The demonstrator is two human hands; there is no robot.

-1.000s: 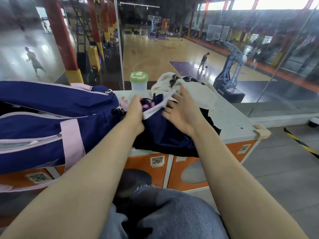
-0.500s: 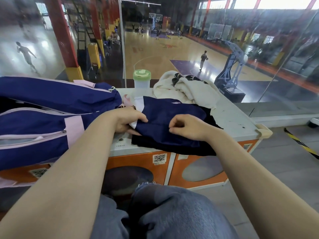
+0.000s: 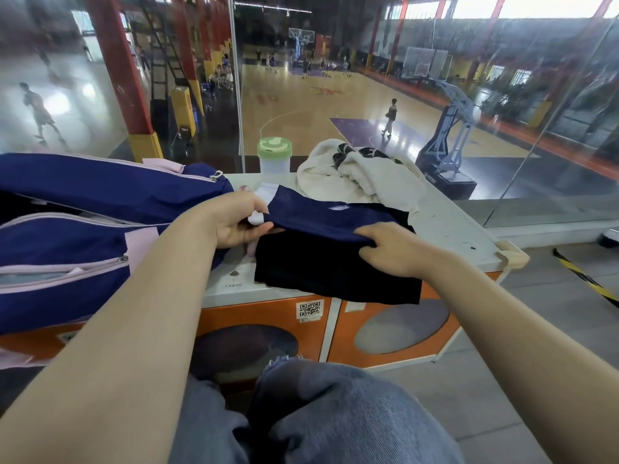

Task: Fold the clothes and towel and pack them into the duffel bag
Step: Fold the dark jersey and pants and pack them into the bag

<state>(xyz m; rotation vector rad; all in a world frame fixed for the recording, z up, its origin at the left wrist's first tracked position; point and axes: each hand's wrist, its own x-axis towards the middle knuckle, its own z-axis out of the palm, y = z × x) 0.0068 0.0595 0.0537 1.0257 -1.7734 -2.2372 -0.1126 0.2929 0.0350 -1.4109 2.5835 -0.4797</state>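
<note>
One duffel bag (image 3: 83,209), navy with pink trim, lying on its side at the left of the cabinet top (image 3: 449,226), its upper flap raised; inside too dark to tell what it holds. One clear cup (image 3: 274,159) with a green lid standing at the far edge, contents not discernible. Left hand (image 3: 239,219) closed on the white-trimmed end of a navy garment (image 3: 321,216), fingers curled round the cloth just beside the bag. Right hand (image 3: 392,249) pinching the same garment's near edge between thumb and fingers, lifting it off a black garment (image 3: 331,276) spread flat beneath, whose front corner hangs slightly over the cabinet's edge. One cream towel (image 3: 361,179) with dark markings heaped behind both garments, near the cup. Pale, scuffed top on an orange-fronted cabinet with two round windows and a QR sticker (image 3: 310,309) between them. Denim-covered knees (image 3: 318,413) in the foreground. Glass wall behind, looking down onto a wooden basketball court (image 3: 301,105) with red pillars, a wheeled hoop stand (image 3: 449,145) at right and several small figures playing. Grey floor to the right with a strip of yellow-and-black tape (image 3: 586,279).
</note>
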